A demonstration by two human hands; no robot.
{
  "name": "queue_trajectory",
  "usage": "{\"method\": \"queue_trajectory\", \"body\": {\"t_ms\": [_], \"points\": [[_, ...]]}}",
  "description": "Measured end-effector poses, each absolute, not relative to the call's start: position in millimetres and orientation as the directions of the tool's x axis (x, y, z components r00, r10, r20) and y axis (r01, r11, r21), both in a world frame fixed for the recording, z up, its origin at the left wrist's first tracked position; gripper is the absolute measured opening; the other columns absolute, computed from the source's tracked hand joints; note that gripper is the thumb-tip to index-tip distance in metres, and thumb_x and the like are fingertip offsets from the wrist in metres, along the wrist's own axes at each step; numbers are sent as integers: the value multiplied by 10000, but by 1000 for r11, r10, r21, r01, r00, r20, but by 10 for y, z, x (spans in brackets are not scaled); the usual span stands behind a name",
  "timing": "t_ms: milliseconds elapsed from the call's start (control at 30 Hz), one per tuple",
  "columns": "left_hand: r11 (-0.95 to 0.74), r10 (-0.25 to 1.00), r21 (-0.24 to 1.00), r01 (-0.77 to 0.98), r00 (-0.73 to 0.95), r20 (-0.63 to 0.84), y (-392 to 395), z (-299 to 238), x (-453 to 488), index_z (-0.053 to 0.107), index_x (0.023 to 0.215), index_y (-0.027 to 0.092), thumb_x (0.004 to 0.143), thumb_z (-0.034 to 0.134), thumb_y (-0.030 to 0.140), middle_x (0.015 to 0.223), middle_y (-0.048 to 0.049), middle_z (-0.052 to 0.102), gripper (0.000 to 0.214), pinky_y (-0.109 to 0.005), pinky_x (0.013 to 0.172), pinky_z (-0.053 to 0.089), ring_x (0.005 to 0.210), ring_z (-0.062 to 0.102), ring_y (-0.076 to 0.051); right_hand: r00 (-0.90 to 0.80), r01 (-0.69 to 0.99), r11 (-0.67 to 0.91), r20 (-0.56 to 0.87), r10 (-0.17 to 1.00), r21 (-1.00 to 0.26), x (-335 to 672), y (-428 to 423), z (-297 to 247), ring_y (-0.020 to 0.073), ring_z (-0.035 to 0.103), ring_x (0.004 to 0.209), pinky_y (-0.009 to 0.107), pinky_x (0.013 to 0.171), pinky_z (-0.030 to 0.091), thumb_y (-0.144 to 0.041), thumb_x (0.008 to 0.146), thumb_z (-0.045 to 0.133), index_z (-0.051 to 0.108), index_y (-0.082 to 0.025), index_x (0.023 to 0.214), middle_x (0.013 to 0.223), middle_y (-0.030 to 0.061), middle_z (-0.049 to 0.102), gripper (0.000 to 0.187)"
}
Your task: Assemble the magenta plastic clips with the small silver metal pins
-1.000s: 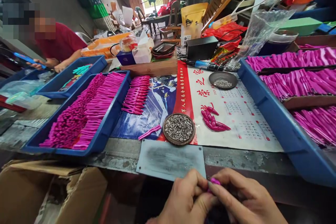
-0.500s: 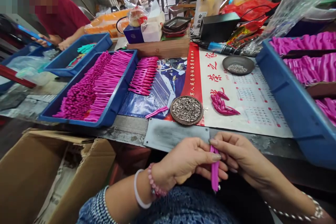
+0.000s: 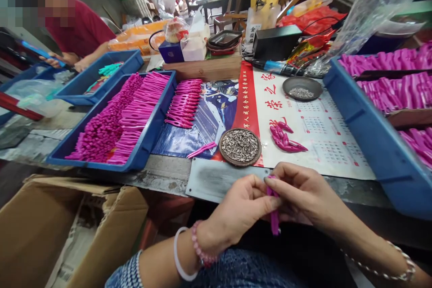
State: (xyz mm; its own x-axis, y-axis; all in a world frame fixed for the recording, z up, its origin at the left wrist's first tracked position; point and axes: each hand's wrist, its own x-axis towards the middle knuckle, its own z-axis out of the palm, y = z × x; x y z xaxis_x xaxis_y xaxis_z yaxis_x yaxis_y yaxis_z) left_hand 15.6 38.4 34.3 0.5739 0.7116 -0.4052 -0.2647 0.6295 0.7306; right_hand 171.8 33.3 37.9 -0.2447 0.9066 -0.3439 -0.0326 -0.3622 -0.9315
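Both hands meet over my lap, just in front of the table edge. A slim magenta plastic piece (image 3: 274, 222) hangs upright between them, with a small shiny spot at its lower end. My left hand (image 3: 248, 207) pinches it between thumb and fingers. The thumb and fingertips of my right hand (image 3: 300, 189) close on its upper end. Fingers cover much of the piece. A round dish of small metal pins (image 3: 240, 146) stands beyond my hands, next to a grey metal plate (image 3: 216, 182). One loose magenta piece (image 3: 201, 149) lies left of the dish.
A blue tray (image 3: 143, 162) of magenta pieces stands left, beside a row of similar pieces (image 3: 184, 103). Another blue tray (image 3: 371, 139) bounds the right. A dark dish (image 3: 302, 88) and a blue power screwdriver (image 3: 275, 66) lie farther back. A person (image 3: 81, 27) sits at far left.
My right hand has shifted slightly left and up, closing over the top of the magenta piece. More of the piece is now covered by fingers. The view has tilted slightly.
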Motion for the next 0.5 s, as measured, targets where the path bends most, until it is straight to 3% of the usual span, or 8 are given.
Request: {"method": "queue_trajectory", "body": {"t_ms": [67,133,200,300,500], "points": [[501,782,827,-255,543,-306,430,343,140,534,830,158,731,790,385,720,10,615,356,-238,620,479,638,597,-101,-209,185,-79,-118,971,-980,1723,394,456,130,531,473,229,430,407,-422,889,626,518,-211,696,583,-29,543,306],[392,820,894,-216,522,-234,491,339,120,546,851,159,782,750,369,754,13,606,301,-233,660,451,692,578,-98,-219,365,189,113,969,-912,1732,456,509,139,533,544,242,491,404,-319,924,576,548,-206,714,625,-10,575,240],[337,836,922,-191,512,-200,544,333,108,546,851,164,802,729,370,754,20,595,280,-231,670,436,702,565,-98,-250,431,337,248,936,-837,1741,499,521,137,523,562,244,516,393,-258,942,544,560,-205,750,649,-7,592,200],[326,831,932,-158,518,-203,581,322,113,527,829,168,806,717,392,717,25,581,295,-240,654,431,669,550,-99,-272,448,411,317,909,-794,1762,514,480,133,530,559,244,520,391,-234,954,534,563,-202,783,663,-7,590,177],[316,827,942,-112,520,-215,587,298,155,511,816,177,795,716,420,714,19,581,319,-257,654,425,672,551,-112,-286,486,420,314,905,-767,1808,476,397,139,546,561,259,530,400,-228,968,520,579,-196,819,673,5,600,163]]}}
